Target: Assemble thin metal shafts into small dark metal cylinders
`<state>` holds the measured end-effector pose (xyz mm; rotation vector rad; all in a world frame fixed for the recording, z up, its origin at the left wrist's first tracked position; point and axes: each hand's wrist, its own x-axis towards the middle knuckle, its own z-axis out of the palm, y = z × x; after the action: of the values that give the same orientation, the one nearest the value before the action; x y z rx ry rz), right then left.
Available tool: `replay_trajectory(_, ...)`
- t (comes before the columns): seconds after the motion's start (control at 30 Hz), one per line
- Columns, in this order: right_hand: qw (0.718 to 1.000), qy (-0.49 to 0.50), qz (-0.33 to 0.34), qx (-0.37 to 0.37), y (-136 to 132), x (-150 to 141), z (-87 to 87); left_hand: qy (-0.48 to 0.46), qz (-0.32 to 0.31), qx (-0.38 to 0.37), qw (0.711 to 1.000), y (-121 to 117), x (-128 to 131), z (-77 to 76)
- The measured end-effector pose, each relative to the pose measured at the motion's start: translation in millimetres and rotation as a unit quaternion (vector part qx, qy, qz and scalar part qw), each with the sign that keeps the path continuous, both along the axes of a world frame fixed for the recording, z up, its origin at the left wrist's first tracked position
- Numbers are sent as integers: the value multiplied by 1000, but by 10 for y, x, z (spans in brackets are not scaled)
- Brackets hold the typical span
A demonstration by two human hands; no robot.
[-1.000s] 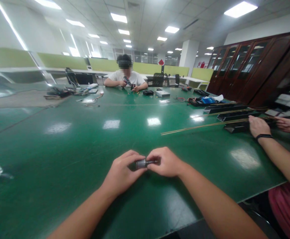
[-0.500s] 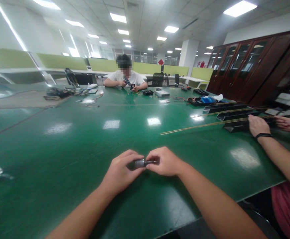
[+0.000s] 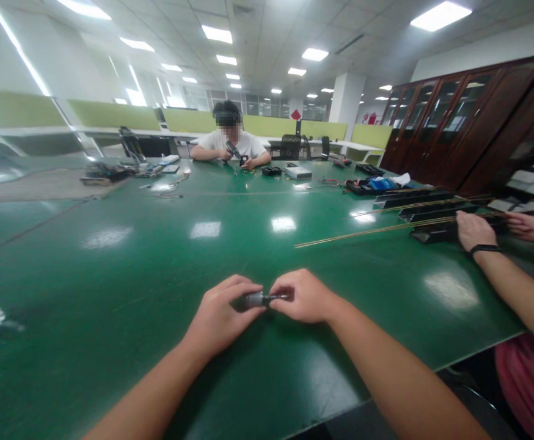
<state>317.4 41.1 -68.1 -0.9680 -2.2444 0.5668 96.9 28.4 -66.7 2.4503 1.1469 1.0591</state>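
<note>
Between the fingers of my left hand [image 3: 216,318] is a small silver-grey cylinder [image 3: 255,299], lying sideways just above the green table [image 3: 157,269]. A thin dark shaft [image 3: 277,297] sticks out of its right end. My right hand [image 3: 307,296] pinches that shaft between thumb and fingertips, with the hand curled round its far end. Both hands are closed and nearly meet at the middle of the piece. Its exact kind is too small to tell, and the fingers cover parts of it.
To the right, another person's hand [image 3: 475,232] touches black channels [image 3: 432,229] and long thin brass-coloured rods [image 3: 354,236]. Across the table a person [image 3: 248,143] holds a power tool [image 3: 234,150]. A tool case [image 3: 363,186] and a white box [image 3: 299,173] stand farther back.
The silver cylinder and my left fingers have shifted slightly left, away from my right hand. My right hand has barely moved, still pinching the shaft.
</note>
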Motion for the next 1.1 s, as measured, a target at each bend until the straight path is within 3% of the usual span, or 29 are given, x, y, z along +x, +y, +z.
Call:
replay_trajectory(0.93, 1000, 1, -21, -21, 87, 94, -23, -4, 20, -32, 999, 52, -69, 11)
replay_trajectory(1.03, 999, 15, -29, -24, 123, 153, -6, -4, 50, -33, 998, 66, -100, 57)
replay_trajectory(1.1, 999, 26, -33, -28, 146, 184, -6, -12, 106, -45, 993, 96, -129, 76)
